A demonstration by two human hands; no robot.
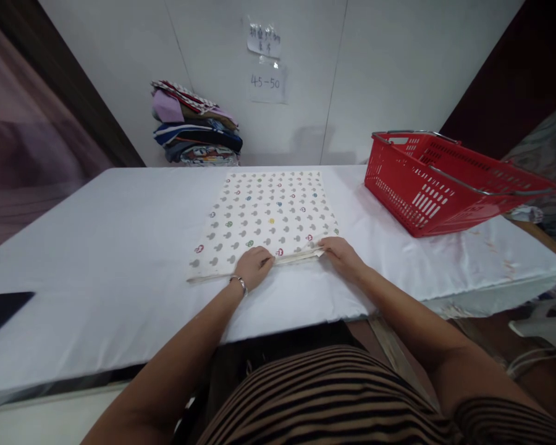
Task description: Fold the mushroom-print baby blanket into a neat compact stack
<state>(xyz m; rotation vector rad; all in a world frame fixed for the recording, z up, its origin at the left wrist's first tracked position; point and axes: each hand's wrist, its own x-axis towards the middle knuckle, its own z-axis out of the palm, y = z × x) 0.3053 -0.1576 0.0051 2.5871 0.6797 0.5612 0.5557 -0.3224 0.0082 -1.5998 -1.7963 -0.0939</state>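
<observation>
Printed cloth: An off-white cloth [271, 213] patterned with small grey mushroom-like shapes, a few in red, green, blue and yellow, lies flat in the centre of the frame. Its near edge shows several layers, as of folded fabric.
Left hand: The left hand [254, 267], with a silvery bracelet [239, 285] at the wrist, is at the middle of that near edge; its grip is curled closed, seemingly pinching the layers.
Right hand: The right hand [343, 256] is at the cloth's near right corner, its grip pinching the edge beside a small white tab [319, 253].
Bench: A bench [97, 241] under a smooth white cover carries the cloth, well apart from a red shopping basket [398, 188] in the right of the frame. A dark flat object [2, 312], perhaps a phone, is cut off at the left edge.
Back wall: A stack of folded fabrics [197, 133] stands at upper left; two paper signs hang at upper centre, the lower [267, 84] reading "45-50".
Risks: Uneven pinching could let the layers slip out of line; a sideways pull could skew the cloth on the slick-looking cover, and the unheld near left corner could crease.
</observation>
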